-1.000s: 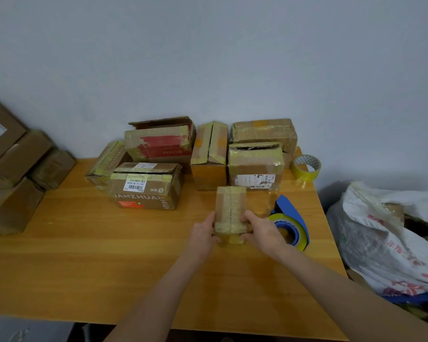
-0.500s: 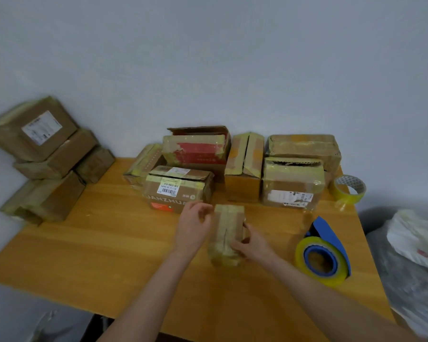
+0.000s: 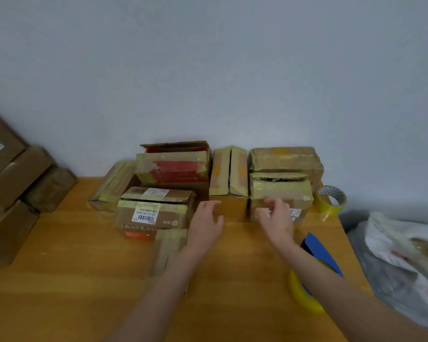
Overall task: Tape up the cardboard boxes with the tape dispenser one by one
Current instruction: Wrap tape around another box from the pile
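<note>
A small taped cardboard box (image 3: 167,245) lies on the wooden table (image 3: 72,280), partly hidden by my left forearm. Neither hand holds anything, and both have loosely curled fingers. My left hand (image 3: 205,225) hovers in front of a narrow upright box (image 3: 229,174). In front of a labelled box (image 3: 279,191) with a torn top flap is my right hand (image 3: 277,218); whether it touches the box I cannot tell. The blue tape dispenser (image 3: 318,248) with its yellow roll (image 3: 300,293) lies under my right forearm.
Several more boxes stand along the wall, among them a red-marked one (image 3: 176,166) and a barcode-labelled one (image 3: 153,211). A spare yellow tape roll (image 3: 331,199) sits at the back right corner. Stacked boxes (image 3: 10,183) stand at the left, a plastic bag (image 3: 393,255) at the right.
Both hands let go of the small taped box, which now lies to the left on the table, and moved forward to the row of boxes at the back.
</note>
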The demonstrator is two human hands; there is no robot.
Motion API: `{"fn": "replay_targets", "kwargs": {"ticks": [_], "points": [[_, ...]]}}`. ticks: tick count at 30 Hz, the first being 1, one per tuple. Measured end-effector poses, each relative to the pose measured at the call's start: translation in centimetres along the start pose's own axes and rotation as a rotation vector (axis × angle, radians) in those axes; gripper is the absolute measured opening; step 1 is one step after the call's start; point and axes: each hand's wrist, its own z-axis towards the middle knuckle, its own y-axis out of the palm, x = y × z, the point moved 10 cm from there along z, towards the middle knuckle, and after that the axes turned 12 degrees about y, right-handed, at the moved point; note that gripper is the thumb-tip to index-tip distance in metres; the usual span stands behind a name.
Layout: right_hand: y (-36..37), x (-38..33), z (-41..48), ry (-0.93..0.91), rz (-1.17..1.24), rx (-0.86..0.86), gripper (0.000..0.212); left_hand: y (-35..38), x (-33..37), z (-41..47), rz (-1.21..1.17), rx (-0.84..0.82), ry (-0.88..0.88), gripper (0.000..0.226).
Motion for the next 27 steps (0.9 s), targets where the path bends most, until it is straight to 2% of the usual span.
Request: {"fn": "replay_targets", "kwargs": {"ticks": [2,3,4,6,7,10,12,17,21,24,27], "points": [[-5.5,1.7,3.2,0.101,0.010,0.184,0.046,2.6,2.5,2.2,-0.088,-0.052,0.013,0.050],[-7.2,2.9,4.7,0.153,0.013,0.218,0.055,3.8,3.6,3.3,-0.140,-0.070,0.004,0.054],[-8.0,4.0,5.9,0.197,0.018,0.204,0.067,4.9,4.4,4.4,-0.186,-0.087,-0.012,0.058],[-7.7,5.4,7.7,0.242,0.097,0.071,0.086,6.7,5.5,6.2,-0.249,-0.109,-0.067,0.061],[-7.1,6.0,8.3,0.248,0.171,-0.011,0.086,7.5,5.6,6.9,-0.277,-0.114,-0.094,0.060],[-5.7,7.2,8.9,0.302,0.322,-0.165,0.065,9.4,5.9,7.3,-0.349,-0.133,-0.178,0.059],[-6.1,8.0,9.3,0.323,0.402,-0.146,0.063,9.8,6.4,6.8,-0.409,-0.112,-0.203,0.061],[-9.5,7.8,8.8,0.275,0.470,-0.012,0.059,8.0,8.4,4.6,-0.572,0.108,-0.202,0.052],[-11.7,5.3,6.5,0.123,0.401,0.085,0.065,6.5,8.0,0.8,-0.471,0.234,-0.236,0.062],[-10.8,4.4,3.8,0.057,0.269,0.041,0.075,5.7,6.0,-1.8,-0.405,0.257,-0.323,0.066],[-8.5,4.8,0.5,-0.003,0.099,-0.016,0.080,3.7,4.1,-4.4,-0.335,0.291,-0.332,0.059]]}}
